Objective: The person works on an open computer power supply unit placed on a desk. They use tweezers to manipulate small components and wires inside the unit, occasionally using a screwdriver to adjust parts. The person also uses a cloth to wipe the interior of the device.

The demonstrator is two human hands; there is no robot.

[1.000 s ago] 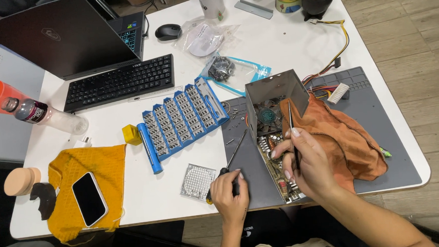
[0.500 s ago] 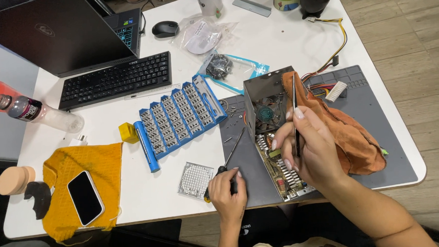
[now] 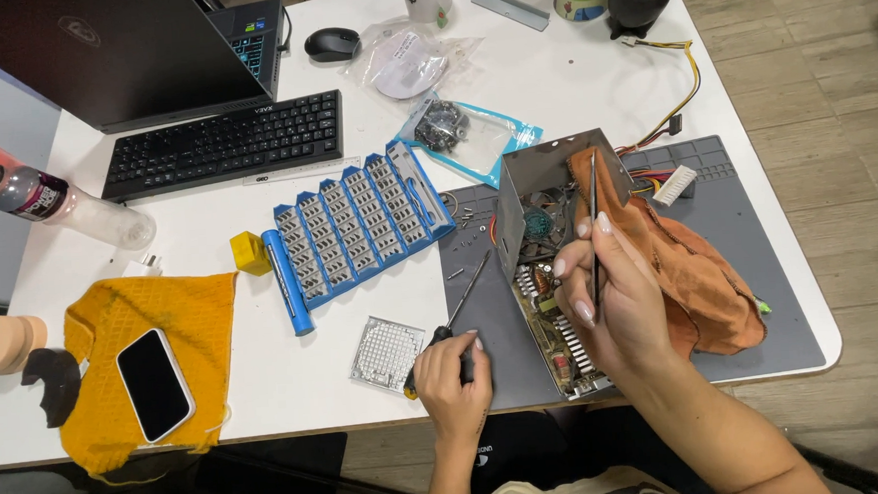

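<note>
While the white table (image 3: 266, 386) runs close to its front edge along the bottom of the frame, the left hand (image 3: 453, 377) rests low at centre just inside that edge, its fingers curled tight around the black handle of a screwdriver (image 3: 453, 316) whose thin shaft slants up and to the right over the grey mat (image 3: 760, 250); the right hand (image 3: 612, 298) sits right of centre, thumb and fingertips pressed together on a slim dark tool (image 3: 594, 219) held nearly upright, its tip rising beside the grey metal power supply case (image 3: 540, 171); the case stands open on the mat, its circuit board (image 3: 554, 331) of small crowded parts lying below it, partly hidden by the hand; a crumpled rust-orange cloth (image 3: 701, 273) drapes from the case towards the mat's right side; a square perforated metal grille (image 3: 387, 352) lies flat just left of the left hand, with bare table around it; farther left, a blue ribbed plastic bit holder (image 3: 358, 226) lies slanted, and a dark phone (image 3: 154, 384) rests on a soft yellow cloth (image 3: 93, 325) at the lower left edge; a black keyboard (image 3: 223, 143) and a laptop (image 3: 118, 53) fill the upper left.
</note>
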